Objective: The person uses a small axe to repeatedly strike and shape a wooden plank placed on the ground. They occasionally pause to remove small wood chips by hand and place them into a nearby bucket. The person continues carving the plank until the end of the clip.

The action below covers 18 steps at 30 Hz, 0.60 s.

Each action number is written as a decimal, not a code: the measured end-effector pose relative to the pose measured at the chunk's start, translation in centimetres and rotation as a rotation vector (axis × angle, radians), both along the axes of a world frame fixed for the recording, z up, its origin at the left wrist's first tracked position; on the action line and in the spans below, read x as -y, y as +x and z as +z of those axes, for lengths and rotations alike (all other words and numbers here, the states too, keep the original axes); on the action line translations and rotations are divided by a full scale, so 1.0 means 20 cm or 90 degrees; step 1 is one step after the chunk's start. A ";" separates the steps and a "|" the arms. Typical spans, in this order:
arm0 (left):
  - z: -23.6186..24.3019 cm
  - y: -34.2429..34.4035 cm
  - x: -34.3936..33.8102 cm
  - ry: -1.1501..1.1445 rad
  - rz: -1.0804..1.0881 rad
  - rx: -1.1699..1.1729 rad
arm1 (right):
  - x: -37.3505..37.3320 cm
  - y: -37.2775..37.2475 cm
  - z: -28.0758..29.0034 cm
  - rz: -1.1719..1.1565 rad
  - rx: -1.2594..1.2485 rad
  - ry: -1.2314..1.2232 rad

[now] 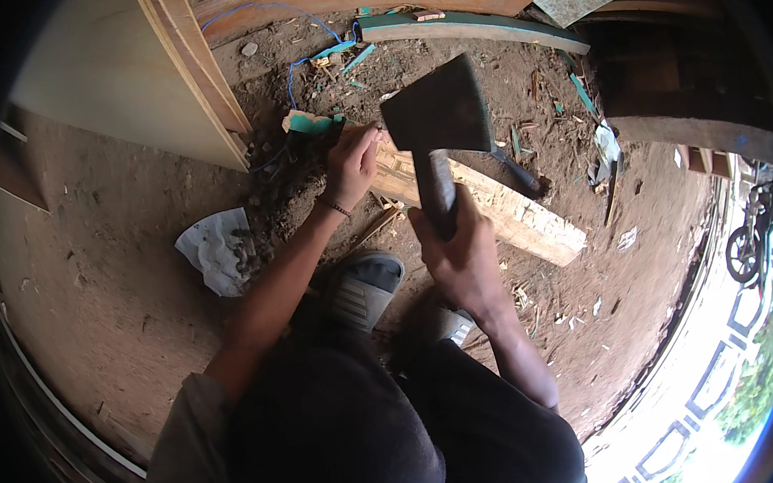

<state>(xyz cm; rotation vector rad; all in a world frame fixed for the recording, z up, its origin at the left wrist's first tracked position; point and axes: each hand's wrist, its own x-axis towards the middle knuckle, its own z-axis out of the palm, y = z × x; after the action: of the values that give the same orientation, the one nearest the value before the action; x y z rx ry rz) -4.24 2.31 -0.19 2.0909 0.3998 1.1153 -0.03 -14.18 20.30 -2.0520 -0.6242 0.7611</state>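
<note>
My right hand [461, 255] is wrapped round the short handle of a hatchet [439, 107] with a broad, dark, flat head. The hatchet is raised above a pale wooden beam [525, 221] that lies slantwise on the dirt, its upper face rough and chipped. At the beam's far left end, my left hand [352, 166] is closed in a pinch. Something tiny and dark shows at its fingertips, too small to name. Behind the beam rests a tool with a dark handle [520, 175], partly hidden by the hatchet and the wood.
My sandalled foot [365, 291] stands close to the beam's near side. A crumpled white sheet [216, 250] lies left of my left forearm. A pale panel [133, 80] leans at upper left. A green-edged plank [472, 31] and wood scraps lie at the back.
</note>
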 end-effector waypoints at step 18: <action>0.02 0.01 0.02 -0.086 -0.004 -0.003 | -0.12 -0.01 0.01 -0.029 -0.011 0.102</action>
<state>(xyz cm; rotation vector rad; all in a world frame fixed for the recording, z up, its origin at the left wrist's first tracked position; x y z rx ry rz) -4.07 1.93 0.17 1.9749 0.4576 1.0507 -0.20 -11.83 20.43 -1.9045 -0.6080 0.6791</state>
